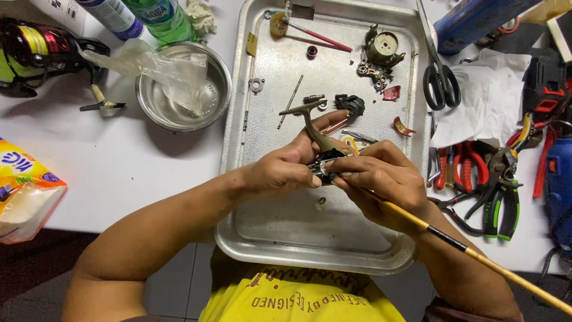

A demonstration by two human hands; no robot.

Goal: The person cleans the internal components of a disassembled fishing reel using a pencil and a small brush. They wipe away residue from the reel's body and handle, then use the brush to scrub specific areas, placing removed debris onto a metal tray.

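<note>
My left hand (286, 170) grips a bronze-coloured fishing reel body (319, 134) over a metal tray (262, 197), its T-shaped foot pointing up and away. My right hand (381, 179) holds a thin brush with a long yellow wooden handle (476, 253); its tip end meets the reel body between my fingers and is hidden there. Both hands touch at the reel. Small reel parts lie on the tray's far half: a round housing (384, 49), a black piece (350, 104), a thin rod (291, 101), red bits.
A steel bowl with a plastic bag (182, 83) stands left of the tray. Scissors (440, 77), tissue, pliers and cutters (482, 179) crowd the right side. Bottles and a fishing reel (36, 50) lie at the far left, an orange packet (24, 191) at the near left.
</note>
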